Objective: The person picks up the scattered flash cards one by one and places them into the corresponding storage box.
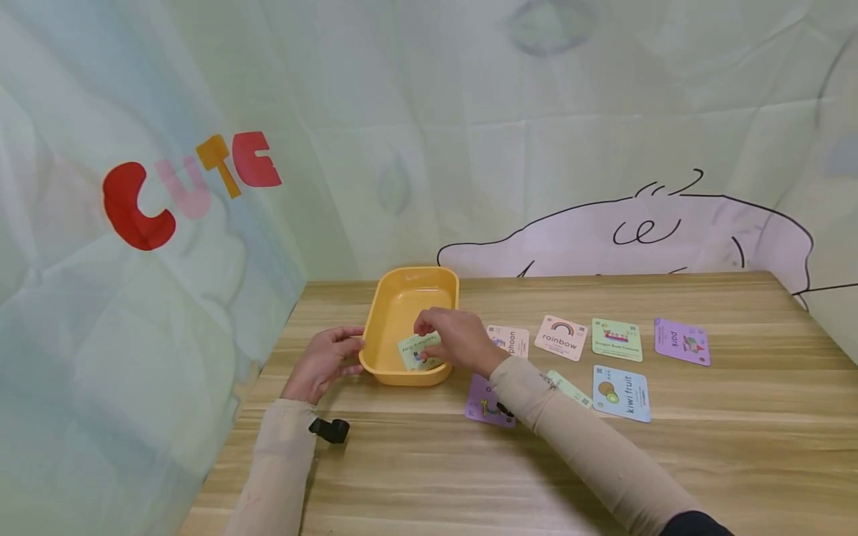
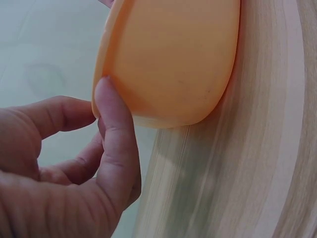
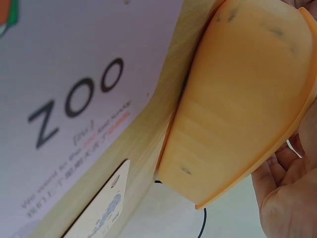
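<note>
A yellow plastic tray stands at the left of the wooden table. My left hand pinches its left rim between thumb and fingers; the left wrist view shows the fingertips on the rim. My right hand reaches over the tray's right rim with fingers bent down inside. Under those fingers is a pale green "Teachers' Day" card, partly covered by the thumb; I cannot tell whether it is gripped. In the right wrist view the hand is beside the tray wall, its fingertips hidden.
Right of the tray lie picture cards: typhoon, rainbow, Dragon Boat Festival, park and kiwi fruit. A purple zoo card and a green card lie under the right forearm. A printed curtain hangs behind.
</note>
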Motion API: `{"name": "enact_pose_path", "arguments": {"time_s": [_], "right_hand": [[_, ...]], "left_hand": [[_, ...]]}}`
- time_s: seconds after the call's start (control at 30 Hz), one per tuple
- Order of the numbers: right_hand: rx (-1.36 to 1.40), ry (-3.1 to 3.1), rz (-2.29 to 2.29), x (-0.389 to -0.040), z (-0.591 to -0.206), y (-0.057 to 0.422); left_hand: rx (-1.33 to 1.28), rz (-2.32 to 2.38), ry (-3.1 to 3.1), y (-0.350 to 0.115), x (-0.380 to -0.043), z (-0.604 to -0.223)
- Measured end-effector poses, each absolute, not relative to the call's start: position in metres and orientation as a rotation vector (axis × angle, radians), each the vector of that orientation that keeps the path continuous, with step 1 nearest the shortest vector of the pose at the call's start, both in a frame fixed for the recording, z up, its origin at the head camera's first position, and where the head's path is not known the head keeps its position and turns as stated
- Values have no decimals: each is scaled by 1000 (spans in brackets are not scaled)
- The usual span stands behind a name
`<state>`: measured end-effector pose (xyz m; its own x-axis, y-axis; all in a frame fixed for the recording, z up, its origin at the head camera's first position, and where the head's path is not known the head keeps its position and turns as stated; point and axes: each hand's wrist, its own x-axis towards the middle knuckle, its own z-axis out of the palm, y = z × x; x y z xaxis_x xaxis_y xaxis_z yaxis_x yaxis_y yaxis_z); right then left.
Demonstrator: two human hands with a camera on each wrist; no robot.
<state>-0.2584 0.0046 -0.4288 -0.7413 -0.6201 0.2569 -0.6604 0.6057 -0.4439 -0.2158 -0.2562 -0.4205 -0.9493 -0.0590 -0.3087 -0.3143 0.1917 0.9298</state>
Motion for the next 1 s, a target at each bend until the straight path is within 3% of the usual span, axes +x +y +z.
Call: {"name": "enact_pose_path", "arguments": {"time_s": [1.0], "right_hand": [[1110, -2740, 803, -257, -428, 5]], "left_hand": [[-375, 1841, 2247, -255, -216, -418]]}}
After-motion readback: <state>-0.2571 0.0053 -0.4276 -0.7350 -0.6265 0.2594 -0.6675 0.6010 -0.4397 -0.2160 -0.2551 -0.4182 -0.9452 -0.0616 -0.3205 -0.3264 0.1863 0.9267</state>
